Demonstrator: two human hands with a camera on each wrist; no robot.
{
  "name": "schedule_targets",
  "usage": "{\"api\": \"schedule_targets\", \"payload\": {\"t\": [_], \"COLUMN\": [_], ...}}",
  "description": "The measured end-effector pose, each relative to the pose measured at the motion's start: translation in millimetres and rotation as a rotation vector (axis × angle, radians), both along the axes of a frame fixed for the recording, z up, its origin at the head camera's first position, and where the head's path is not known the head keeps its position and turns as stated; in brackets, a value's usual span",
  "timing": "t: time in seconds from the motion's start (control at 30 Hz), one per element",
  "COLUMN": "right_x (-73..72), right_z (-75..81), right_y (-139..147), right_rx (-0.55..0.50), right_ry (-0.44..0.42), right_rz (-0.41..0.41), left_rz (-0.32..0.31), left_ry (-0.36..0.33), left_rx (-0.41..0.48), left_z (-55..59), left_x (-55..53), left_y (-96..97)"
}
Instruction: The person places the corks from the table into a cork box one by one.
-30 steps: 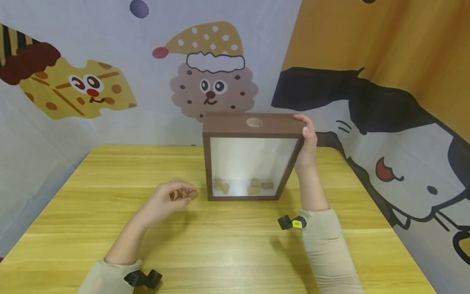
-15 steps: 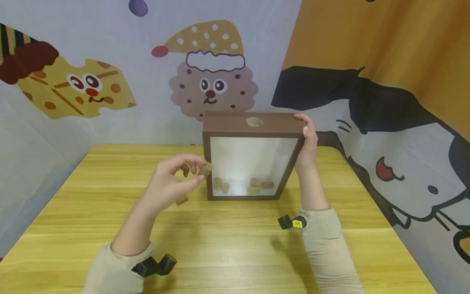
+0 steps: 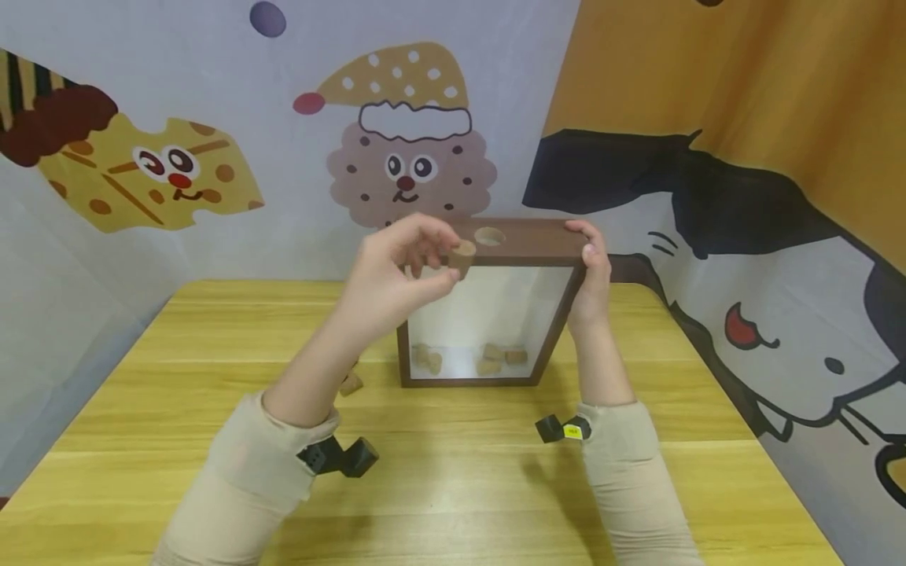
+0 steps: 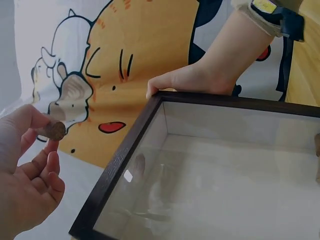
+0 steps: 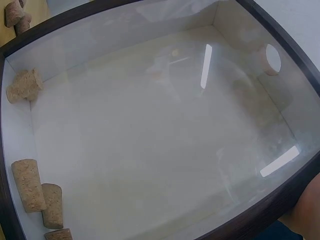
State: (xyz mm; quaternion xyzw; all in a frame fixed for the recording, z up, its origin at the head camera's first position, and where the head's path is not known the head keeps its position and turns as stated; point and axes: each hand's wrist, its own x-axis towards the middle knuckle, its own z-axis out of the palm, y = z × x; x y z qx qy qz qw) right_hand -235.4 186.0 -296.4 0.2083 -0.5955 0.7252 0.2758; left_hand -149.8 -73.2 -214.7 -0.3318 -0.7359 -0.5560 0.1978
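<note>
My left hand (image 3: 385,275) pinches a cork (image 3: 463,258) between thumb and fingertips, just left of the round hole (image 3: 490,236) in the top of a brown shadow box (image 3: 534,242) with a clear front. In the left wrist view the cork (image 4: 56,131) is apart from the box edge. The box stands upright on the table, its upper right corner gripped by my right hand (image 3: 593,275). Several corks (image 3: 493,354) lie inside along the bottom. Seen closer in the right wrist view, these are tapered corks (image 5: 29,185).
Loose corks (image 3: 350,384) lie on the wooden table (image 3: 453,472) left of the box, partly hidden by my left forearm. Behind the table hangs a printed cloth (image 3: 283,244) with cartoon figures. Both sleeves carry a small black wrist camera (image 3: 340,456).
My left hand has come up and right from beside the box's lower left with one cork, up to the top edge. Loose corks now show on the table. The right hand and box stay put.
</note>
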Motion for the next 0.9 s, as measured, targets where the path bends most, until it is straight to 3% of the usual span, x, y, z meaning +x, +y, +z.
{"api": "schedule_targets", "payload": {"t": [0.2,0.5,0.67,0.9], "right_x": [-0.5,-1.5,-0.9,-0.4], "right_z": [-0.8,-1.2,-1.6,-0.5], "right_y": [-1,-1,0,-1], "right_rx": [0.001,-0.034,-0.03,-0.024], "right_ry": [-0.009,-0.016,-0.031,-0.026], "right_rz": [-0.012,0.011,0.005,0.008], "left_rz": [0.015,0.083,0.103,0.121], "left_ry": [-0.057,-0.068,-0.132,-0.207], "left_rx": [0.006,-0.076,-0.169,-0.273], "left_z": [14.7,16.6,18.8,22.0], "left_x": [-24.3,-55.1,-64.6,-70.0], "left_y": [14.2,29.7,34.7,36.4]}}
